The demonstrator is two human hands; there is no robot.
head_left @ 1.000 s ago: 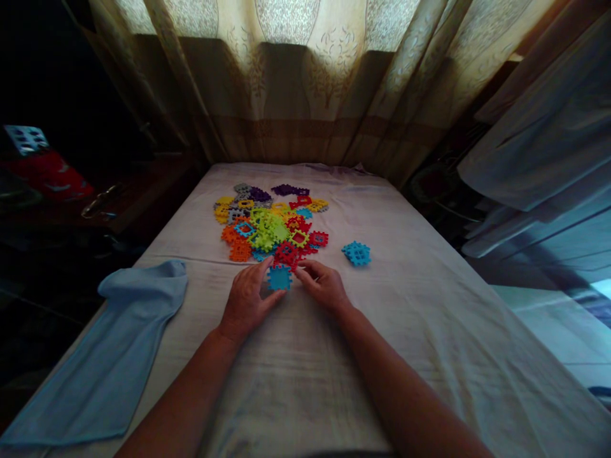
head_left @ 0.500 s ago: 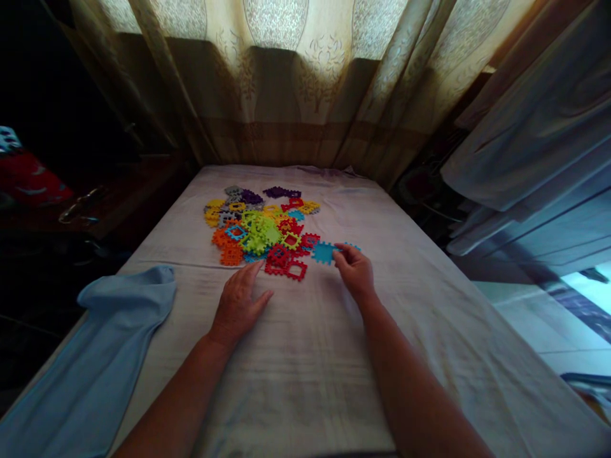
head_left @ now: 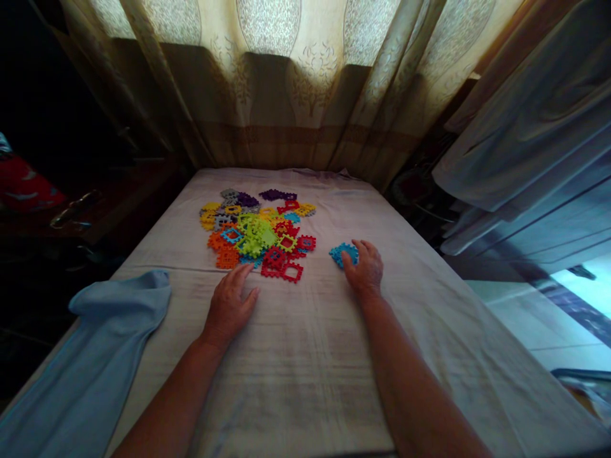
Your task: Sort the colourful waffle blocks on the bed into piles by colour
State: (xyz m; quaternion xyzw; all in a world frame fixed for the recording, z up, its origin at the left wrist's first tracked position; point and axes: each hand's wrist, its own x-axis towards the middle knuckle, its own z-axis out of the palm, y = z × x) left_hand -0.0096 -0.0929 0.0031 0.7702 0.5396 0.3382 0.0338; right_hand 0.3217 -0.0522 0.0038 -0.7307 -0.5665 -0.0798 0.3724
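Observation:
My right hand [head_left: 366, 267] is at a small cluster of blue interlocking tiles [head_left: 342, 253] on the cloth, right of the main heap. Its thumb and fingers close round the near edge of the blue tiles and partly hide them. Palm down on the cloth, my left hand [head_left: 230, 302] has its fingers stretched and thumb apart, with nothing in it. Just beyond its fingertips lie orange tiles [head_left: 228, 257] and red tiles [head_left: 292, 272]. Lime-green tiles [head_left: 255, 235] top the middle of the heap.
Yellow tiles [head_left: 209, 219], grey ones and purple tiles [head_left: 274, 194] lie toward the back. A light-blue cloth [head_left: 114, 337] drapes over the left edge of the sheet-covered surface [head_left: 305, 381]. Behind hangs a patterned curtain [head_left: 267, 108]; more fabric [head_left: 515, 127] hangs at right.
My right hand has carried a blue tile rightward, away from the red tiles, to the other blue ones. My left hand has barely shifted; the view has moved slightly.

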